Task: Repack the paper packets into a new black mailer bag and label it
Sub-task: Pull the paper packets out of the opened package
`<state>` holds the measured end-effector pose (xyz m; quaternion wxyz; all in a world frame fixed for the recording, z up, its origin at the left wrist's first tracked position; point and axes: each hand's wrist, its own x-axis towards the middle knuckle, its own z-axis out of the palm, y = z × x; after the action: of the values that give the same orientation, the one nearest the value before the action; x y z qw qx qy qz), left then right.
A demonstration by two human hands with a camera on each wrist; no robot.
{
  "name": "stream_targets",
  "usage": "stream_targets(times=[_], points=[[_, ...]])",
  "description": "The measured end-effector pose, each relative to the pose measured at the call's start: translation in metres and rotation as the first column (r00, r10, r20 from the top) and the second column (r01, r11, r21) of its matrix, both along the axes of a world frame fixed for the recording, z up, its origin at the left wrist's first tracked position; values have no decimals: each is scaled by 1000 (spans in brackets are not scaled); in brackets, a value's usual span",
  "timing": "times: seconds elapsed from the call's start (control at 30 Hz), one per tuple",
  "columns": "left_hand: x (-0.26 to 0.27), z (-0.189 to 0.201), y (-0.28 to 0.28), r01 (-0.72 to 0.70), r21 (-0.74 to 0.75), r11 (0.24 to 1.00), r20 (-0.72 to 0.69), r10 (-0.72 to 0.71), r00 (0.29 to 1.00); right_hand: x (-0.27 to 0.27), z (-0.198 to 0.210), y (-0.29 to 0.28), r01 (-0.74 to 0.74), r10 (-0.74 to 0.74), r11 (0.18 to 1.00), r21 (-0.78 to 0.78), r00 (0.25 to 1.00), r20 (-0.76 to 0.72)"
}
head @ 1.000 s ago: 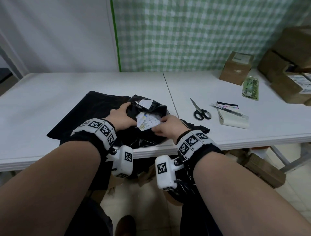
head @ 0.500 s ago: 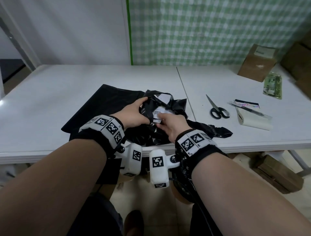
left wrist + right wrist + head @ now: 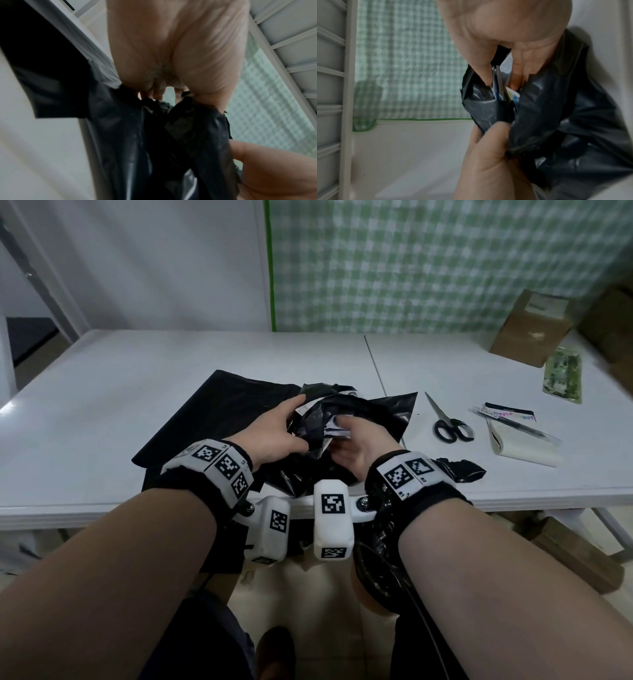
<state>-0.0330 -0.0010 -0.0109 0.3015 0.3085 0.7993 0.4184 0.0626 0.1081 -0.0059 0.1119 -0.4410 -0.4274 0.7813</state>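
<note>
Head view: at the table's point(image 3: 102, 405) near edge, your left hand point(image 3: 274, 436) grips the crumpled black bag point(image 3: 387, 416) by its left side, while your right hand point(image 3: 356, 446) reaches into its mouth, fingers hidden inside. A flat black mailer point(image 3: 219, 412) lies under and left of the bag.

Left wrist: your fingers pinch the bag's torn rim; the picture is blurred.

Right wrist: your thumb and fingers pinch paper packets point(image 3: 513, 94) just inside the bag. Their print is unreadable.
</note>
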Motion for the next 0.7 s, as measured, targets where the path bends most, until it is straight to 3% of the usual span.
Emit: stream_targets(times=[0.3, 0.5, 0.7], points=[[4, 2, -4, 63, 3, 998, 19, -63, 998, 3, 5, 3, -87, 89, 985, -151, 996, 6], [9, 8, -2, 131, -103, 986, -97, -141, 985, 7, 4, 12, -4, 3, 997, -77, 1000, -13], [4, 16, 2, 137, -225, 965, -232, -190, 954, 18, 11, 34, 64, -75, 993, 97, 991, 115]])
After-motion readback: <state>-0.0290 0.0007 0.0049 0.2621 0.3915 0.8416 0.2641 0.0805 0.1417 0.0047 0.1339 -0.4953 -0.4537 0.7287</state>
